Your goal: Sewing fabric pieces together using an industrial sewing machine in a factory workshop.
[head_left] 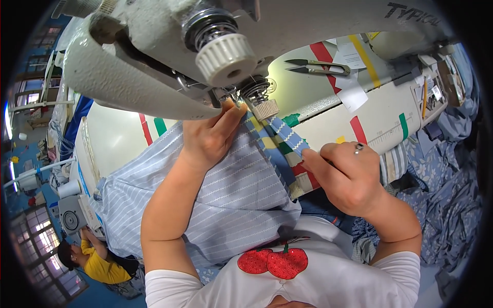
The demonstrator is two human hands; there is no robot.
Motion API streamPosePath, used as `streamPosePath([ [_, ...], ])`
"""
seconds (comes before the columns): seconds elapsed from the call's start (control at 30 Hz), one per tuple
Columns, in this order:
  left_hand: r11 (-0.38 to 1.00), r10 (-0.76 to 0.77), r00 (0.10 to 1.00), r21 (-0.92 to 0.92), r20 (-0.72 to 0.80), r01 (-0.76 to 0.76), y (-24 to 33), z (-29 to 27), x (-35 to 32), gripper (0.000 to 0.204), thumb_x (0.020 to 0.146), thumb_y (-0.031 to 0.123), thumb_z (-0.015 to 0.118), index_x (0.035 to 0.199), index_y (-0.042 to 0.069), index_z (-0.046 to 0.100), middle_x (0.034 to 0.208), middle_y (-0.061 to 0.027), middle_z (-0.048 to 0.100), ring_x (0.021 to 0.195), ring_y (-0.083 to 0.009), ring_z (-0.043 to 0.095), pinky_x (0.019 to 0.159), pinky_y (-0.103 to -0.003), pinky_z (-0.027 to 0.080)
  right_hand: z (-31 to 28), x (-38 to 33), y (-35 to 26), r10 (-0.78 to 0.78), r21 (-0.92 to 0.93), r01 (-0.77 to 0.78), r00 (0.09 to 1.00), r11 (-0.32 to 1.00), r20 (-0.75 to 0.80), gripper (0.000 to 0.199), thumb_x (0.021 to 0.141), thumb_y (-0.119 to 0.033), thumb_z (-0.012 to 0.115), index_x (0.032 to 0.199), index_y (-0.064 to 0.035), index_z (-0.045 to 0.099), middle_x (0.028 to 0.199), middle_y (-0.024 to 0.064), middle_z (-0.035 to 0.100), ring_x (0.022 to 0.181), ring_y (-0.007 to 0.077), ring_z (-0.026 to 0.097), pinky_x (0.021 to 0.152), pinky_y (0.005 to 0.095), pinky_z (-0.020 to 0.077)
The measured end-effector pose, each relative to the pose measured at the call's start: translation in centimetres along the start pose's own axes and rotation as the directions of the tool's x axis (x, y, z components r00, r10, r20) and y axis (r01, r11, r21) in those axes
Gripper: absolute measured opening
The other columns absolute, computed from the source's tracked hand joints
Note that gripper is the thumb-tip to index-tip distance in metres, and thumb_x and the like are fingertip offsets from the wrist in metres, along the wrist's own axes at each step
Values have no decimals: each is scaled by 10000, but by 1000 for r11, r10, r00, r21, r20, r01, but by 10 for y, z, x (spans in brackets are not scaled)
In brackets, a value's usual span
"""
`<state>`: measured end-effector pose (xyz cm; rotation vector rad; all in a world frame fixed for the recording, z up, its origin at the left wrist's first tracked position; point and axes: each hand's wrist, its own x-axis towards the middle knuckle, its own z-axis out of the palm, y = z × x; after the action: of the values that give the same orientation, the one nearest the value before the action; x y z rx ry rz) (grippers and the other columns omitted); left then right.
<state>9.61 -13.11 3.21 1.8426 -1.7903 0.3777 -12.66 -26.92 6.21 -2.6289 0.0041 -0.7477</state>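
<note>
A white sewing machine (128, 87) fills the top of the head view, its needle area mostly hidden behind the tension dials. My left hand (208, 138) is closed, fingertips pinching light blue, white-striped fabric (231, 200) right beside the needle. The cloth spreads from there down over the table edge and my lap. My right hand (354, 177) is closed on the lower end of a narrow blue strip with white zigzag lines (287, 134), stretched taut from the machine. Beside that strip, a yellow-and-blue patterned band (264, 143) runs downward from the needle area.
Thread snips (318, 66) and paper slips (354, 95) lie on the machine bed at the right. Beyond them stands a small tray (434, 97). Blue floral cloth (436, 205) is heaped at far right. A person in yellow (108, 264) works at lower left.
</note>
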Motion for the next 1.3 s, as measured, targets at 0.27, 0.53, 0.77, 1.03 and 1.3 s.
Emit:
streamPosePath([
  [0.27,1000,11,1000,-17,23,-10,-7,2,-8,325,706,-7,677,1015,96,687,864,-79,635,656,-257,563,569,-344,432,4,-3,3,-91,-14,90,995,996,-50,289,602,-67,710,867,28,640,727,50,505,579,206,479,519,332,361],
  [0.53,1000,4,999,-4,34,-4,-4,1,-5,305,698,-13,680,987,83,686,860,-78,641,676,-246,590,578,-338,456,30,-21,-11,-74,120,74,997,990,-2,282,589,-76,709,841,22,632,750,46,508,641,202,491,575,341,384],
  [0.77,1000,12,1000,-13,18,-12,-3,-1,-2,260,690,-22,687,938,54,678,807,-73,626,689,-227,610,590,-331,483,33,-21,-17,-60,136,54,997,989,43,280,594,-77,704,846,22,633,756,45,508,661,202,499,591,346,406],
  [1.03,1000,5,999,-19,42,-5,-2,-1,-2,253,699,-29,683,939,48,676,817,-73,624,697,-221,611,603,-317,489,33,-26,-18,-46,92,43,998,995,34,278,603,-80,682,856,28,638,754,47,510,657,201,503,587,337,410],
  [1.3,998,39,999,39,-19,-38,-7,4,-10,304,692,-17,672,991,41,679,832,-91,647,655,-252,601,563,-322,458,38,-23,-23,-73,156,61,994,986,76,315,567,-79,604,848,63,625,707,59,479,632,203,493,590,326,415],
])
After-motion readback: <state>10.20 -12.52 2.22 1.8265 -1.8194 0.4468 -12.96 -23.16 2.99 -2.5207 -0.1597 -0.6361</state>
